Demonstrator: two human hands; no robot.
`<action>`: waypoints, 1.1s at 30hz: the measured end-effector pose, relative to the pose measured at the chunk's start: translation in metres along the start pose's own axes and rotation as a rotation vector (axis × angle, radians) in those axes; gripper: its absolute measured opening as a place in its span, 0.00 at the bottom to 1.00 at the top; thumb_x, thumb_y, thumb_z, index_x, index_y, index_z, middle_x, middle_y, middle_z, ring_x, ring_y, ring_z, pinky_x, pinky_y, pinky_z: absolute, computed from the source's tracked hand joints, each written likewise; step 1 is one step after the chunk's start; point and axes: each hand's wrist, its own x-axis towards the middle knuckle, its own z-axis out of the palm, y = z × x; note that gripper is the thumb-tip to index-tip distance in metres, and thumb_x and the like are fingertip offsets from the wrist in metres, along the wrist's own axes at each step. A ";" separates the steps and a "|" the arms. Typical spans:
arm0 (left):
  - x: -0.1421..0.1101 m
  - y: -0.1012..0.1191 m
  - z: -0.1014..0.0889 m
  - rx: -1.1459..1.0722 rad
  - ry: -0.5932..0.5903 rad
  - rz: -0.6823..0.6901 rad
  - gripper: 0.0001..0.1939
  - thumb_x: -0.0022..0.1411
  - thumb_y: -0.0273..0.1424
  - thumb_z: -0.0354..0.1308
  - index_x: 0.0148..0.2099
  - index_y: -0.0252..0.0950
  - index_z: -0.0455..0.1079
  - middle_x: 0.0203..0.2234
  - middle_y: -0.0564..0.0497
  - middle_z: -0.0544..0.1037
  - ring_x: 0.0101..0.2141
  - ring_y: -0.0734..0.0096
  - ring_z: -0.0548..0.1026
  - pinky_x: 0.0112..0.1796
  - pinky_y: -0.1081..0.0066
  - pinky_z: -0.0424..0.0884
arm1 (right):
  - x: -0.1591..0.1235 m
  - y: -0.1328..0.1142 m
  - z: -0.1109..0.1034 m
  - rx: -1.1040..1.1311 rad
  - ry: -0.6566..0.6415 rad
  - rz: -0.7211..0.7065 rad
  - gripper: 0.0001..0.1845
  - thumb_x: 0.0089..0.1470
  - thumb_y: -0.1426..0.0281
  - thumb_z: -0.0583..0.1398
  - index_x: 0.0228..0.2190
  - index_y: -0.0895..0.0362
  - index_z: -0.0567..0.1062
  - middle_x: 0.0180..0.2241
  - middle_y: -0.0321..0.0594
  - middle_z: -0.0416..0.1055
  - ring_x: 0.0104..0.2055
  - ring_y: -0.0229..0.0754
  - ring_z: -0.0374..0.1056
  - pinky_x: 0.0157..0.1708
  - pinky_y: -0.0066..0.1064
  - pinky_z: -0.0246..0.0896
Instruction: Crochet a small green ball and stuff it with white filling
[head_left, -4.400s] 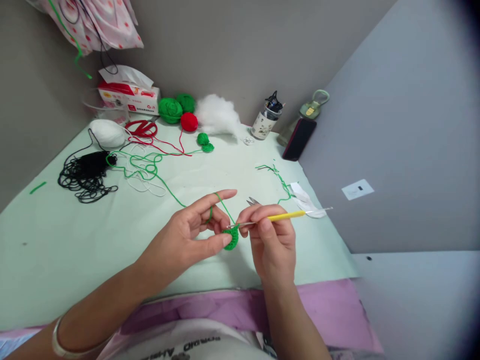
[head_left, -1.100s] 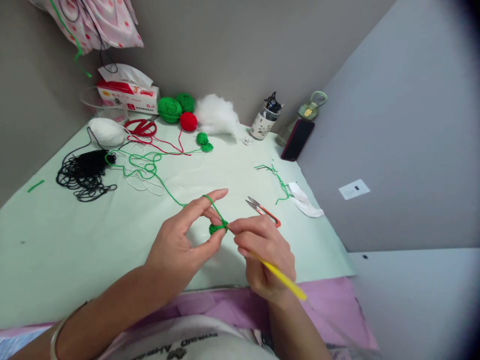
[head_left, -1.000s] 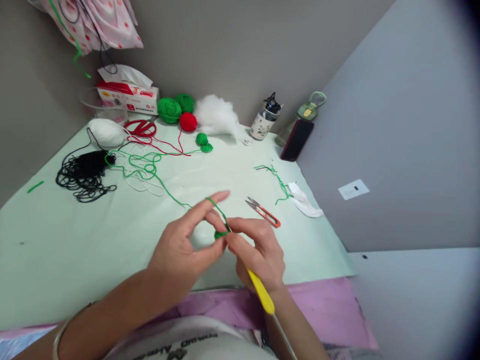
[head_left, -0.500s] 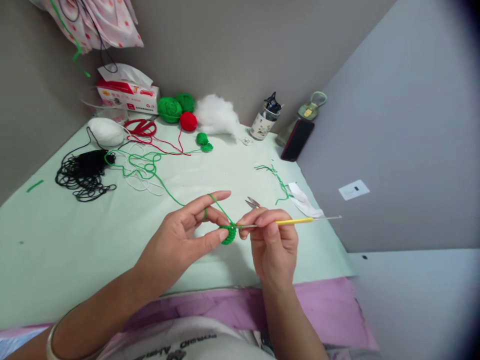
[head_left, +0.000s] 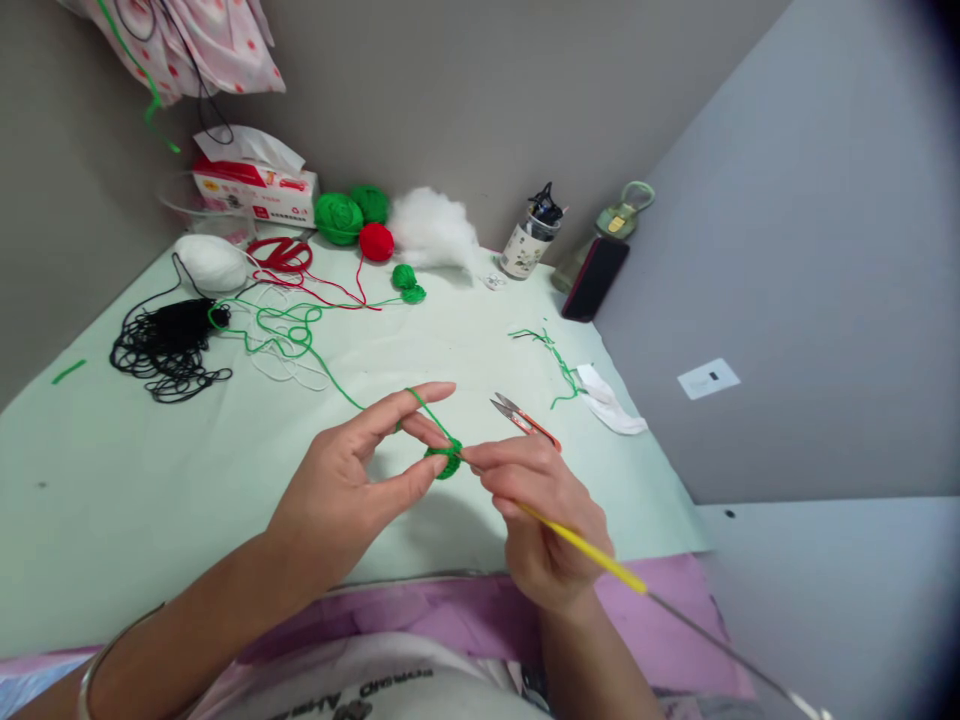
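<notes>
Between thumb and fingers, my left hand (head_left: 352, 480) pinches a small round piece of green crochet (head_left: 448, 463). Green yarn (head_left: 429, 408) runs taut from that piece up over the raised left index finger, then back across the table. My right hand (head_left: 551, 515) grips a crochet hook (head_left: 585, 547) with a yellow handle and metal ends. The hook's near end meets the edge of the green piece; its tip is hidden there. The other end slants down to the right. Thread snips (head_left: 529, 420) with orange handles lie just beyond my right hand.
Left on the table are black yarn (head_left: 176, 335), a white yarn ball (head_left: 212, 263) and red scissors (head_left: 281, 254). Behind stand a tissue box (head_left: 259, 190), green balls (head_left: 339, 218), a red ball (head_left: 376, 242), white stuffing (head_left: 435, 230), a pen cup (head_left: 527, 245) and a phone (head_left: 596, 278).
My right hand has turned, swinging the hook's outer end down toward me from nearly level. The snips now show more fully. My left hand and the green piece have shifted slightly left.
</notes>
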 end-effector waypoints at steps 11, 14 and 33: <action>0.003 0.002 -0.001 -0.092 -0.077 -0.001 0.23 0.62 0.33 0.65 0.59 0.48 0.73 0.36 0.54 0.78 0.43 0.65 0.75 0.55 0.60 0.65 | 0.002 -0.001 0.008 0.236 0.156 0.211 0.10 0.67 0.72 0.56 0.42 0.52 0.79 0.36 0.42 0.81 0.37 0.44 0.76 0.33 0.38 0.74; 0.003 0.002 0.000 -0.069 -0.064 0.018 0.23 0.62 0.32 0.65 0.59 0.48 0.73 0.37 0.53 0.78 0.43 0.65 0.75 0.55 0.60 0.65 | 0.003 -0.001 0.006 0.232 0.112 0.189 0.10 0.67 0.73 0.57 0.42 0.54 0.79 0.37 0.43 0.81 0.38 0.44 0.76 0.35 0.39 0.73; 0.002 0.004 0.005 0.203 0.069 0.155 0.20 0.59 0.29 0.59 0.53 0.41 0.75 0.34 0.53 0.77 0.41 0.67 0.76 0.50 0.63 0.71 | -0.004 -0.005 0.010 -0.311 -0.112 -0.107 0.13 0.60 0.81 0.60 0.43 0.56 0.77 0.43 0.49 0.81 0.45 0.45 0.76 0.38 0.36 0.76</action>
